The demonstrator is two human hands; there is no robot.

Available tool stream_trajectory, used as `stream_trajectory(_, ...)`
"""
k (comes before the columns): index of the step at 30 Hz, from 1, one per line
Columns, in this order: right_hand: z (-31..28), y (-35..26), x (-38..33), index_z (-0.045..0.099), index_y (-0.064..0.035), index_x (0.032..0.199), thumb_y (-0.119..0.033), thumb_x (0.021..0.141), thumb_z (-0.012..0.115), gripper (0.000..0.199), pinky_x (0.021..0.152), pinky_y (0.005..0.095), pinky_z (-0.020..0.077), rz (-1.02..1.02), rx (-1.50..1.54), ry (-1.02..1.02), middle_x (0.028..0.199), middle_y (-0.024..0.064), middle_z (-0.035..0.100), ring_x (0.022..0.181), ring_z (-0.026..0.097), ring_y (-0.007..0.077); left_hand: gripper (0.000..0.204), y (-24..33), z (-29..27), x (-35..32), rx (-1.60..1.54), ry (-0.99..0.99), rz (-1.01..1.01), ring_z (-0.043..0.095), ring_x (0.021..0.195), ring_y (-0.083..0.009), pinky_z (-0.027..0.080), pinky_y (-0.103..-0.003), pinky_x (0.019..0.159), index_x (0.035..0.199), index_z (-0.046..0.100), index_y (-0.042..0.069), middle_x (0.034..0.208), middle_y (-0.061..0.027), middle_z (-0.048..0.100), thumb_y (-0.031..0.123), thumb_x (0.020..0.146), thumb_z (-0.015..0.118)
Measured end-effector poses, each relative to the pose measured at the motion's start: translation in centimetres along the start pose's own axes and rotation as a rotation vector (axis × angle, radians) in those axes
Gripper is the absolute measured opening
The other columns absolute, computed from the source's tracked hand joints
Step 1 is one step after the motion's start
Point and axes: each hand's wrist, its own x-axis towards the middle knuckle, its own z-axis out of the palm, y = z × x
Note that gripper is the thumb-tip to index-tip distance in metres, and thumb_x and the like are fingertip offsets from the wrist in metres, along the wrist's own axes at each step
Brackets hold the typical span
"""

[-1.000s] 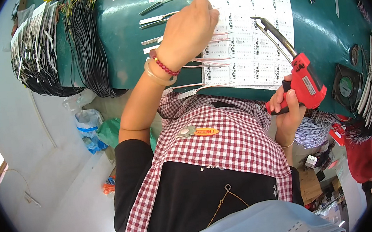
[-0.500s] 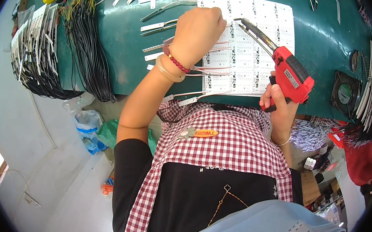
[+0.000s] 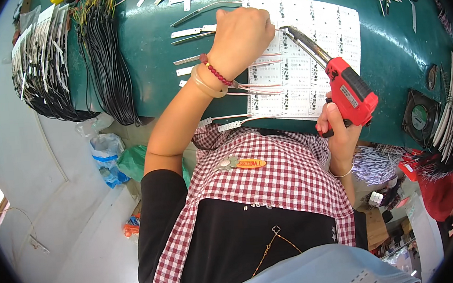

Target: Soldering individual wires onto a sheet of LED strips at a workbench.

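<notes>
1. We see the left hand (image 3: 241, 35) curled into a loose fist, knuckles down on the white panel of small printed circuit boards (image 3: 305, 54); its grip looks closed, though we cannot tell for sure what is pinched inside it.
2. Thin red and white wire leads (image 3: 257, 87) run out from under the wrist side of that grip, across the panel's near edge.
3. The right hand (image 3: 338, 129) has its grip wrapped tight around the handle of the red pistol-shaped soldering gun (image 3: 350, 93).
4. From that grip the gun's long metal tip (image 3: 304, 42) slants up and away, ending just beside the left fist, over the panel.
5. The panel lies flat on the dark green bench (image 3: 148, 46), between the two grips.
6. Beyond the left grip, on the far side, lie short white metal strips (image 3: 187, 33).
7. Well apart, to the left of that grip, bundles of black cable (image 3: 103, 60) hang over the bench edge.
</notes>
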Motion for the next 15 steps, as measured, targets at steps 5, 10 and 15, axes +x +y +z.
stream_trajectory(5,-0.33,0.25,-0.08,0.047,0.0055,0.102,-0.007,0.088,0.051,0.019,0.046,0.0239,0.0385,0.008,-0.053,-0.022,0.057,0.0028,0.046,0.046,0.044,0.0091,0.015,-0.25,0.13,0.0,-0.034,-0.003,0.018,0.059,0.058,-0.0316,0.044,-0.039,0.054,0.068,0.063,0.002,0.062,-0.0144,0.06,0.014,0.076,0.058)
stream_trajectory(10,-0.25,0.11,-0.21,0.047,0.0055,0.103,-0.007,0.088,0.051,0.02,0.045,0.0238,0.0378,0.007,-0.092,-0.046,0.058,0.0031,0.046,0.046,0.044,0.0092,0.015,-0.17,0.33,0.11,-0.003,-0.014,0.001,0.059,0.059,-0.0319,0.045,-0.039,0.055,0.068,0.063,0.002,0.062,-0.0148,0.06,0.014,0.075,0.058)
stream_trajectory(15,0.16,-0.61,-0.59,0.047,0.0059,0.106,-0.009,0.088,0.051,0.024,0.045,0.0238,0.0372,-0.006,-0.009,0.062,0.058,0.003,0.046,0.046,0.042,0.0087,0.015,-0.06,0.45,0.18,-0.003,-0.013,0.008,0.059,0.059,-0.0314,0.045,-0.039,0.055,0.068,0.062,0.002,0.062,-0.0147,0.06,0.014,0.075,0.058)
